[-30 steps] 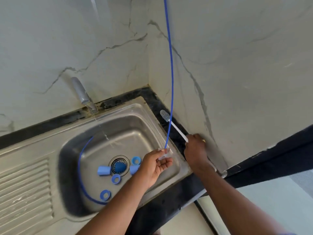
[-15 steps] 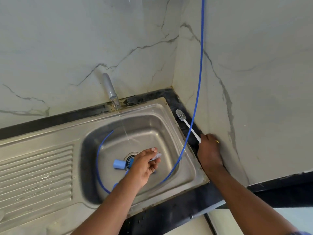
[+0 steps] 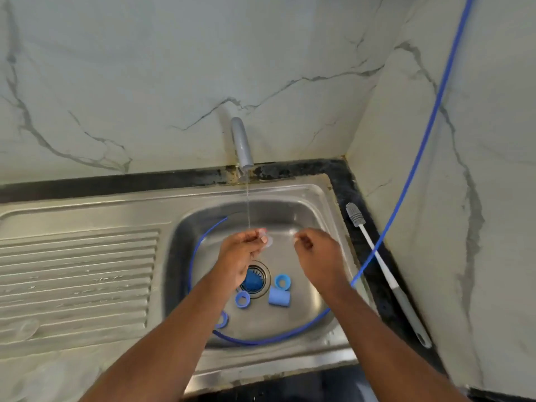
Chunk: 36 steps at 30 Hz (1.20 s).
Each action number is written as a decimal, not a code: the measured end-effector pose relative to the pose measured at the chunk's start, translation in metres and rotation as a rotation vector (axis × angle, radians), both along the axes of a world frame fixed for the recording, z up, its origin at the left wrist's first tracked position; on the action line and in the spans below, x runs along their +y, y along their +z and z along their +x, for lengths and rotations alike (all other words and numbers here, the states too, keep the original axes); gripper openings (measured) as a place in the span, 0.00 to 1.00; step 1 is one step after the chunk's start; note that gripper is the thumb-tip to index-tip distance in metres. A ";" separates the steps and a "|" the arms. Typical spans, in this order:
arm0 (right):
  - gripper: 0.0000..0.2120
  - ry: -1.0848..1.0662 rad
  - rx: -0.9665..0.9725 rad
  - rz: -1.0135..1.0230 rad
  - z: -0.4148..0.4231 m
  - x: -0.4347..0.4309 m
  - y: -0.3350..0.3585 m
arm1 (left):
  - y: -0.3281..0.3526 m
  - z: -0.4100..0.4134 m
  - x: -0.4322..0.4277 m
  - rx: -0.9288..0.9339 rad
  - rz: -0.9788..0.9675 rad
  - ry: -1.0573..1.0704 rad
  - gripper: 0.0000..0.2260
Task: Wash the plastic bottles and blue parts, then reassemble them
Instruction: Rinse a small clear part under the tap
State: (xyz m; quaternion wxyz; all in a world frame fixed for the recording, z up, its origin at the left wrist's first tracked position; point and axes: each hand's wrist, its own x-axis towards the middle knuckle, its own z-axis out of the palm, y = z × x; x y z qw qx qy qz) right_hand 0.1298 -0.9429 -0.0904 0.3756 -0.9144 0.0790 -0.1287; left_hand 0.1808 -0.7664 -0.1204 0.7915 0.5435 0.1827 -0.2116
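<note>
Starting on the left, the ribbed drainboard (image 3: 81, 271) was mostly bare steel, with something faint and clear (image 3: 21, 328) near its front edge that was too blurry to call a bottle. Inside the sink (image 3: 290, 188), your left hand (image 3: 240, 253) was pinching a small clear piece (image 3: 267, 241) between thumb and fingers, right under the thin water stream (image 3: 247, 207) from the tap (image 3: 242, 143). I'd guess you were mid-rinse on that one bit. The blue parts (image 3: 279, 296) were lying loose on the basin floor around the drain (image 3: 253, 280), one ring (image 3: 222, 320) half hidden by your left forearm. Nothing looked put back together, so my read is that most of the washing and all of the reassembly were left to do. Your right hand (image 3: 316, 255) hovered just beside the left with its fingers curled, but I couldn't tell if they held anything. Room was tight in there. The blue tube (image 3: 275, 340) looped round the basin floor close to the walls, climbed over the right rim just past your right forearm and ran up the wall, so it looked easy to snag. The brush (image 3: 377, 256) lay along the narrow dark tabletop (image 3: 339, 169) between rim and wall. The drainboard was your open space.
</note>
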 end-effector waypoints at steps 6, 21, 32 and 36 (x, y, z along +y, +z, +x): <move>0.21 0.313 0.355 0.147 0.088 0.050 -0.023 | -0.004 0.050 0.022 -0.096 0.166 -0.032 0.12; 0.10 0.227 0.360 0.237 0.130 0.072 -0.024 | -0.006 0.067 0.028 0.028 0.046 -0.001 0.10; 0.14 0.215 0.412 0.301 0.132 0.063 -0.014 | -0.001 0.075 0.028 0.061 0.113 -0.121 0.12; 0.10 0.232 0.487 0.308 0.133 0.059 -0.012 | -0.002 0.075 0.028 0.097 0.023 -0.047 0.09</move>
